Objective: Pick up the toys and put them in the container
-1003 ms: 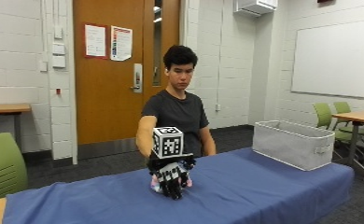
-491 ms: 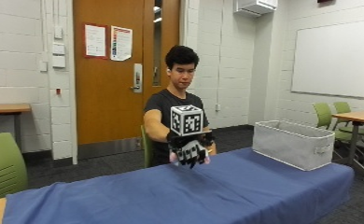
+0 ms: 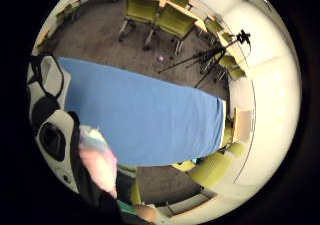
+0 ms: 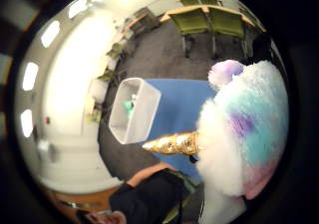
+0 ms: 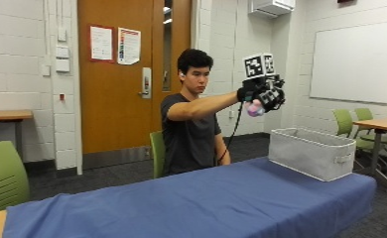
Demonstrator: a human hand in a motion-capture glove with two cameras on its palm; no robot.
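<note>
In the outside view my gloved right hand [image 5: 265, 95] is raised high at arm's length, gripping a pastel plush unicorn toy [image 5: 252, 108]. It hangs in the air to the left of the grey fabric container [image 5: 311, 152], which stands on the right end of the blue table [image 5: 180, 198]. The thumb side palm view shows the unicorn's fluffy head [image 4: 249, 129] and gold horn [image 4: 172, 143] close to the palm, with the container [image 4: 133, 109] below, something green inside it. The little finger side palm view has the pink plush [image 3: 97, 160] at the hand's edge above the blue tabletop [image 3: 145, 120].
Green chairs [image 5: 2, 173] stand at the left, and more [image 5: 352, 124] by a wooden table at the right. A tripod [image 3: 215, 55] stands on the carpet across the table. A small pink thing [image 3: 160, 59] lies on the floor.
The hand has lifted the unicorn from the tabletop up to head height and carried it right, toward the container.
</note>
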